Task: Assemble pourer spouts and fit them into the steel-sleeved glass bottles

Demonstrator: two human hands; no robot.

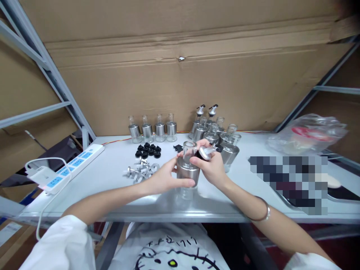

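Note:
My left hand (pixel 164 177) is wrapped around a glass oil bottle (pixel 188 173) with a metal sleeve, upright near the table's front edge. Its open neck shows at the top. In my right hand (pixel 213 168) is a pour spout (pixel 207 153) with a silver body and black parts, tilted beside the bottle neck and apart from its mouth. Left of the hands lie silver spout tops (pixel 142 171) in a loose pile. Behind them sit several black stoppers (pixel 147 150) and a cluster of small black pieces (pixel 178 148).
Several sleeved bottles (pixel 160 129) line the back left. More bottles (pixel 229 150) crowd right of centre, two at the back fitted with spouts (pixel 200 110). A power strip (pixel 75 165) runs along the left edge. A plastic bag (pixel 308 133) lies at right, behind a blurred-out area.

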